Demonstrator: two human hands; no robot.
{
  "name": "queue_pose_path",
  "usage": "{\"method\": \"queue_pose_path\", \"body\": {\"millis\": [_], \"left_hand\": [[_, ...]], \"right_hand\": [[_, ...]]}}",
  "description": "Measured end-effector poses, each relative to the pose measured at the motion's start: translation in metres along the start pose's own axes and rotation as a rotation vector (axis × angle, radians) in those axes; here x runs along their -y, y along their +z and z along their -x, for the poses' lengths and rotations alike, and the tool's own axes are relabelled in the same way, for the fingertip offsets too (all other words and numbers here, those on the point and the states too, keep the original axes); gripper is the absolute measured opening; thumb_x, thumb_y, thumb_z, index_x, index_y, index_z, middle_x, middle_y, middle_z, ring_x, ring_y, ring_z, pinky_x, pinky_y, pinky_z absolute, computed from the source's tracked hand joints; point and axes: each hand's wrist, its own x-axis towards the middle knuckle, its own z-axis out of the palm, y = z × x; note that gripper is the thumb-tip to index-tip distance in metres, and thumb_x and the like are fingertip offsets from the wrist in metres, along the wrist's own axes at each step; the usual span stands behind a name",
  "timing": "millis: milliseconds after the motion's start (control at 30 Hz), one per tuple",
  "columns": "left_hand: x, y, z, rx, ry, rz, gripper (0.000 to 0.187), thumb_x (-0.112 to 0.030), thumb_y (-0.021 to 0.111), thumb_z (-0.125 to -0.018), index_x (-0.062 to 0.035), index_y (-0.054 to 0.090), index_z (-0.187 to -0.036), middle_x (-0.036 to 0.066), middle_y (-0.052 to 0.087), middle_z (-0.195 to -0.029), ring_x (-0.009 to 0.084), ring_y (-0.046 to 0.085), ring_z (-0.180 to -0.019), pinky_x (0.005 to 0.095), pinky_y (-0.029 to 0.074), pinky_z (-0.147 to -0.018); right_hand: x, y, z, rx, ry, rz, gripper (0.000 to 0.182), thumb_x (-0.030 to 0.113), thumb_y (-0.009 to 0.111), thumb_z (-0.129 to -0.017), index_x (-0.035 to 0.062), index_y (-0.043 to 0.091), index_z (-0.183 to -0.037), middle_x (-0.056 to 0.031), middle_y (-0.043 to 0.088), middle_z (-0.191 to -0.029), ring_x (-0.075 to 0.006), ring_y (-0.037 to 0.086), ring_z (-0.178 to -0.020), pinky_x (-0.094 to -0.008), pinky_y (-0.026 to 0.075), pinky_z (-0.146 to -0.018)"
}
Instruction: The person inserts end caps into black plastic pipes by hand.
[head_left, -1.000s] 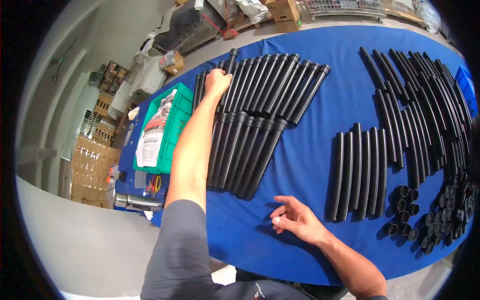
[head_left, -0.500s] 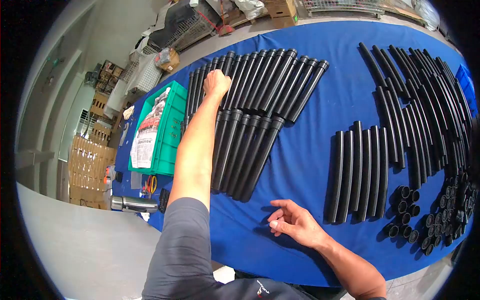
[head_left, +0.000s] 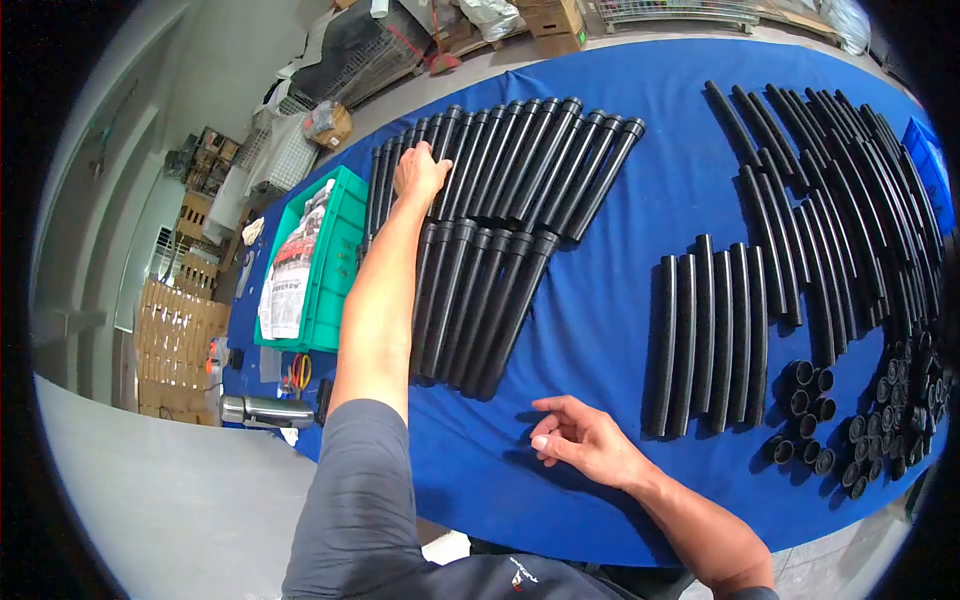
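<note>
The person's left hand (head_left: 418, 172) is stretched out over the far row (head_left: 510, 165) of black tubes, fingers spread flat on the tubes near that row's left end; it presses on them and closes on nothing. The right hand (head_left: 583, 440) rests loosely open on the blue cloth (head_left: 640, 220), just nearer the person than the near row (head_left: 475, 305), holding nothing.

The step in hand looks like squaring up the far row, pushing the tubes together so that they lie side by side. The next move likely calls for an even push along the tubes, so that none rolls onto its neighbour.

The far row has roughly fourteen tubes, though the arm hides some. The near row, just this side of it, shows about seven. Right of the near row lie six curved hoses (head_left: 705, 335) in a set; beyond them is a big pile (head_left: 850, 200), too crowded to count. Short caps (head_left: 880, 420) cluster at the right edge, several dozen at a guess. A green crate (head_left: 345, 215) sits left of the far row.
</note>
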Motion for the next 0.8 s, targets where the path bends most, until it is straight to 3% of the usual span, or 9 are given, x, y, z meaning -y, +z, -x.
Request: {"method": "queue_pose_path", "body": {"millis": [233, 367, 467, 667, 800], "left_hand": [[-0.003, -0.006, 0.003, 0.055, -0.052, -0.012, 0.043, -0.032, 0.077, -0.086, -0.0080, 0.067, -0.120, 0.017, 0.071, -0.119, 0.0348, 0.067, -0.114, 0.0468, 0.053, -0.098], [-0.001, 0.001, 0.000, 0.022, -0.041, 0.014, 0.035, -0.019, 0.068, -0.082, -0.0077, 0.069, -0.115, 0.019, 0.070, -0.119, 0.0362, 0.066, -0.114, 0.0467, 0.052, -0.099], [-0.004, -0.005, 0.002, 0.047, -0.084, 0.029, 0.034, -0.018, 0.066, -0.082, -0.0092, 0.069, -0.115, 0.018, 0.071, -0.119, 0.0346, 0.067, -0.114, 0.0454, 0.052, -0.099], [-0.001, 0.001, -0.003, 0.053, -0.072, 0.004, 0.037, -0.021, 0.068, -0.082, -0.0072, 0.068, -0.117, 0.017, 0.070, -0.121, 0.0338, 0.065, -0.117, 0.0456, 0.052, -0.100], [0.005, 0.003, 0.001, 0.022, -0.038, 0.015, 0.047, -0.030, 0.074, -0.081, -0.0072, 0.066, -0.121, 0.018, 0.069, -0.122, 0.0347, 0.065, -0.117, 0.0464, 0.052, -0.100]], "right_hand": [[0.000, 0.000, 0.000, 0.005, -0.009, 0.009, 0.055, 0.023, 0.071, -0.097, -0.0072, 0.049, -0.138, -0.0076, 0.068, -0.096, -0.0113, 0.065, -0.080, -0.0288, 0.056, -0.073], [-0.002, 0.000, 0.000, 0.001, -0.012, 0.017, 0.056, 0.024, 0.071, -0.097, -0.0070, 0.049, -0.138, -0.0069, 0.068, -0.095, -0.0111, 0.065, -0.079, -0.0287, 0.056, -0.072], [-0.003, 0.001, 0.000, 0.008, -0.015, 0.022, 0.055, 0.025, 0.072, -0.097, -0.0064, 0.050, -0.137, -0.0066, 0.068, -0.095, -0.0108, 0.065, -0.079, -0.0284, 0.055, -0.072], [-0.001, 0.000, 0.000, 0.010, -0.017, 0.060, 0.054, 0.025, 0.072, -0.097, -0.0063, 0.052, -0.136, -0.0064, 0.068, -0.094, -0.0105, 0.065, -0.079, -0.0283, 0.056, -0.071], [0.001, 0.001, 0.001, 0.003, -0.030, 0.076, 0.052, 0.025, 0.071, -0.097, -0.0066, 0.053, -0.134, -0.0070, 0.069, -0.093, -0.0111, 0.066, -0.078, -0.0291, 0.056, -0.071]]}}
